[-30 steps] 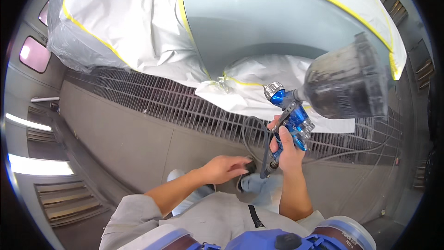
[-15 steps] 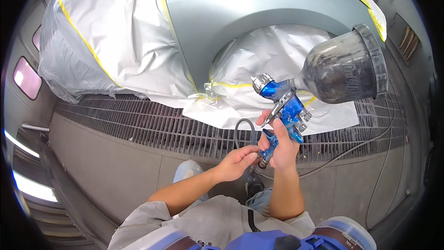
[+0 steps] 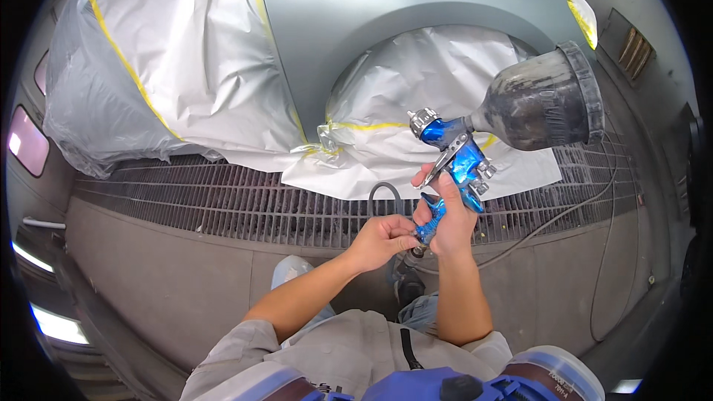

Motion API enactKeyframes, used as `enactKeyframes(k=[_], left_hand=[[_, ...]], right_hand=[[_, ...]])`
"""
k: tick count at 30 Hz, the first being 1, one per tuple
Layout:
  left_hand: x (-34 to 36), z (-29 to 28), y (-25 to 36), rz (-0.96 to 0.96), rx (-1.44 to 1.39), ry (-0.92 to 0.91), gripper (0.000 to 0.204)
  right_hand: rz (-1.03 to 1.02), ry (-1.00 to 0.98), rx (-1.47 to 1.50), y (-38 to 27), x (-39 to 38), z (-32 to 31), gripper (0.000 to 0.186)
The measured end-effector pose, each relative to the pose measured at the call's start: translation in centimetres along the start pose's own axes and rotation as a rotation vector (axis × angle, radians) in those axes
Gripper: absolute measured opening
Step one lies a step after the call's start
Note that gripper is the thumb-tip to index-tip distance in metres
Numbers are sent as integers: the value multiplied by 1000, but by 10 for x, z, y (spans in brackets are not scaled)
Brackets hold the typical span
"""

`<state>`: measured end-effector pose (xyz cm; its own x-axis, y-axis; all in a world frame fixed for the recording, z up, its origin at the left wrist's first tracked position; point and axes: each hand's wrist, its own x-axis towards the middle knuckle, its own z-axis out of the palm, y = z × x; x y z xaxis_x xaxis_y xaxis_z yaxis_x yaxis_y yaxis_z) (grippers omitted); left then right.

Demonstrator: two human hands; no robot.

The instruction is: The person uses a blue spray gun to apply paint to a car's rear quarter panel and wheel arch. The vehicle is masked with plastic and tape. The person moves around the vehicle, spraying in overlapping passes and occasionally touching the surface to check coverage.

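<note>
A blue spray gun (image 3: 464, 160) with a silver nozzle hangs in front of my body, its nozzle toward the left. My right hand (image 3: 455, 224) is wrapped round its handle, with fingers by the silver trigger (image 3: 445, 157). The scuffed dark paint cup (image 3: 546, 100) tilts out to the upper right of the gun. At the bottom of the handle, the thumb and fingers of my left hand (image 3: 377, 243) pinch the gun close to the hose fitting; the exact part between them is hidden. Beyond the gun stands a grey car body panel (image 3: 312, 37) with a wheel arch.
White masking sheet (image 3: 223, 82) edged with yellow tape covers the car around the panel and wheel. Clear plastic film (image 3: 82, 119) hangs at far left. A floor grate (image 3: 245, 204) runs below the car. The air hose (image 3: 542, 236) curves across the floor to the right.
The view has shifted slightly, so the car and floor sit a little higher and further left. Both hands keep their hold on the spray gun, the left at its handle's base.
</note>
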<state>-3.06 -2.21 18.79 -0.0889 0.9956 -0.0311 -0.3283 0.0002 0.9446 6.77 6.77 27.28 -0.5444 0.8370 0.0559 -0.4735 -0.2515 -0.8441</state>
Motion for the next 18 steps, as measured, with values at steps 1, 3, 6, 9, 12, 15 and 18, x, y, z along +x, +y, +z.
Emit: enactKeyframes(k=[1, 3, 6, 9, 12, 15, 18], left_hand=[[-1, -1, 1, 6, -38, -2, 12], [-2, -8, 5, -19, 9, -83, 12], [-4, -8, 10, -17, 4, -109, 13], [-6, -11, 14, -33, 49, -111, 15], [-4, -13, 14, -4, 117, -123, 18], [-3, -15, 13, 28, 114, -139, 20], [-2, -16, 12, 16, 103, -129, 22]], right_hand=[[11, 1, 3, 1, 0, 2, 28], [-1, -7, 12, 3, -1, 6, 28], [1, -23, 22, 4, -2, 9, 30], [-6, -31, 27, 5, -2, 10, 30], [-14, -12, 27, 6, -1, 12, 30], [0, -12, 48, 5, 0, 12, 28], [41, 16, 65, 5, 2, 10, 25]])
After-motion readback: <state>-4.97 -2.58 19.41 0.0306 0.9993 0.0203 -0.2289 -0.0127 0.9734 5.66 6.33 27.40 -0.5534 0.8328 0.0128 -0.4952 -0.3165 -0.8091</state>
